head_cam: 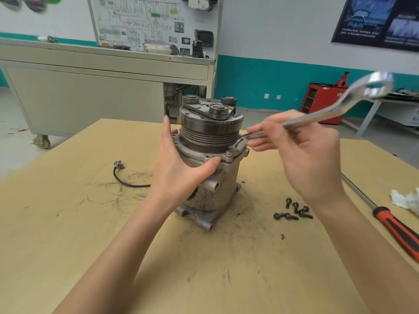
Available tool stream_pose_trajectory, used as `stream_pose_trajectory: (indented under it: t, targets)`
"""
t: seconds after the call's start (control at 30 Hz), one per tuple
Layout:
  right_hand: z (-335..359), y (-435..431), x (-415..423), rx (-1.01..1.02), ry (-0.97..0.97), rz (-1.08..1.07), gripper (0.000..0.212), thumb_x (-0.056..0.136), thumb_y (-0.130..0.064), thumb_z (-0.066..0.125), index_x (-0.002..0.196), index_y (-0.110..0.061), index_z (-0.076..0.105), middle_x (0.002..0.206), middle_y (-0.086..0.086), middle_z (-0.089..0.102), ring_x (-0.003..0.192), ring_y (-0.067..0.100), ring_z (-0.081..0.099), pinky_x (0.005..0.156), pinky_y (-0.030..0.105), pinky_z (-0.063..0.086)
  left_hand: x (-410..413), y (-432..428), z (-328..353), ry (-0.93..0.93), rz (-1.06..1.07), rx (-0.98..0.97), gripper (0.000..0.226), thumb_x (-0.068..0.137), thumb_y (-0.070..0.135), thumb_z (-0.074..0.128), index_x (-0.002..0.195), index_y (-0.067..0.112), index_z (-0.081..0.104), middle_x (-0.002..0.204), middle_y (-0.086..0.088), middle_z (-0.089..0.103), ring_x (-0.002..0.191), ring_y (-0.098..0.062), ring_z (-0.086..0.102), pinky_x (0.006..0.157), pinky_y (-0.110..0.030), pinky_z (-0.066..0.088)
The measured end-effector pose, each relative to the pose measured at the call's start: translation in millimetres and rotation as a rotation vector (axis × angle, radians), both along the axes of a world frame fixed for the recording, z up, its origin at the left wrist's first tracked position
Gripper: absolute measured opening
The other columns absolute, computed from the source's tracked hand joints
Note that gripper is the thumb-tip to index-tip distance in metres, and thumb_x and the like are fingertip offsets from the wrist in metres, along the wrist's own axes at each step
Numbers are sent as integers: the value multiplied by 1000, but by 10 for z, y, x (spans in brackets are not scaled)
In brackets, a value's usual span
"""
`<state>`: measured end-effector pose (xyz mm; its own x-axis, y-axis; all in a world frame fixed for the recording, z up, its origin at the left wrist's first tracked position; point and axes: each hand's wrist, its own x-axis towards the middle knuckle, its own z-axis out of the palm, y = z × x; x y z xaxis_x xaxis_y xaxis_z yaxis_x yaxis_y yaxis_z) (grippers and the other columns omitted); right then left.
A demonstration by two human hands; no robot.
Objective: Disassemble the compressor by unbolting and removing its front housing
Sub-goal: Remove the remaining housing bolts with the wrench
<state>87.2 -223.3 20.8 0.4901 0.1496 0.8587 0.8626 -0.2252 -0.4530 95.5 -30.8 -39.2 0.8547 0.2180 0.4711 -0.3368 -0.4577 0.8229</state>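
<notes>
Your compressor [217,189] stands upright around the middle of the table [90,223], nearer the far edge: grimy, ribbed pulley [209,130] up, front flange [192,152] seated w/ a bolt [229,153] in on the right. Your left hand [179,164] grasps the body at the flange, thumb across the front. Your right hand [303,150] is clenched round a wrench [322,115], its open end just beside that bolt; loose bolts [293,210] lie nr the table's right edge.
</notes>
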Motion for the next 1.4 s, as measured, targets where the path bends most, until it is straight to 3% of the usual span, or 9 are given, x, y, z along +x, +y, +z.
stream_pose_trajectory:
  t: [0.1, 0.2, 0.53, 0.67, 0.8, 0.93, 1.03, 1.17, 1.4]
  targets:
    - [-68, 195, -132, -340, -351, -366, 28, 90, -23, 56, 82, 0, 71, 74, 9, 71, 61, 24, 67, 56, 36, 54, -29, -4, 25, 6, -9, -4, 129, 60, 61, 77, 153, 32, -7, 152, 8, 33, 137, -9, 37, 114, -38, 32]
    - [-186, 300, -219, -453, -656, -503, 31, 96, -17, 53, 77, 0, 70, 73, 12, 68, 59, 26, 64, 47, 31, 52, -50, -18, 54, 20, -31, -11, 138, 48, 70, 69, 153, 28, -9, 151, 6, 35, 136, -13, 39, 113, -42, 34]
    - [-355, 588, -307, -507, -709, -687, 27, 95, -21, 57, 75, -6, 69, 68, 7, 64, 55, 19, 59, 45, 28, 48, -12, 12, 34, 19, -23, 13, 124, 56, 53, 63, 154, 22, -7, 148, 2, 37, 131, -13, 42, 99, -20, 30]
    - [-418, 376, -252, -337, -578, -474, 23, 94, -17, 57, 85, -2, 72, 88, 13, 72, 76, 21, 70, 67, 29, 57, -28, -3, 33, 16, -12, -11, 133, 51, 63, 72, 154, 27, -4, 153, 5, 33, 137, -10, 36, 113, -32, 30]
    - [-454, -85, 21, 119, 91, -46, 20, 96, -21, 50, 90, -12, 67, 87, -1, 73, 70, 12, 70, 66, 21, 56, -17, 19, 5, 8, 0, 3, 122, 68, 51, 81, 154, 31, -3, 156, 7, 28, 140, -9, 31, 115, -32, 28]
    - [-708, -306, 196, 111, 445, -37, 18, 86, -19, 52, 89, -13, 69, 86, 5, 75, 70, 19, 72, 68, 29, 59, -7, 22, 7, 7, -9, 5, 121, 69, 51, 81, 153, 33, -5, 156, 9, 26, 141, -8, 30, 116, -36, 28]
    - [-561, -324, 144, 140, 305, -34, 19, 88, -28, 56, 92, -17, 70, 92, -6, 74, 79, 18, 72, 73, 30, 59, 4, 21, -11, 9, -10, 0, 121, 68, 53, 80, 153, 34, -4, 157, 9, 25, 141, -8, 29, 115, -33, 28]
    - [-305, -190, -77, -94, -53, -105, 22, 90, -23, 59, 102, -8, 70, 109, 9, 69, 103, 20, 66, 88, 36, 54, 2, 2, -9, 7, 2, -7, 123, 60, 60, 74, 153, 33, -2, 155, 9, 29, 139, -6, 31, 109, -26, 28]
    - [-242, 93, -312, -438, -493, -385, 28, 85, -17, 61, 92, 7, 72, 96, 18, 71, 88, 27, 71, 75, 35, 59, -2, -6, -6, 3, -4, -18, 124, 60, 61, 73, 153, 34, -3, 155, 8, 29, 139, -8, 33, 115, -37, 31]
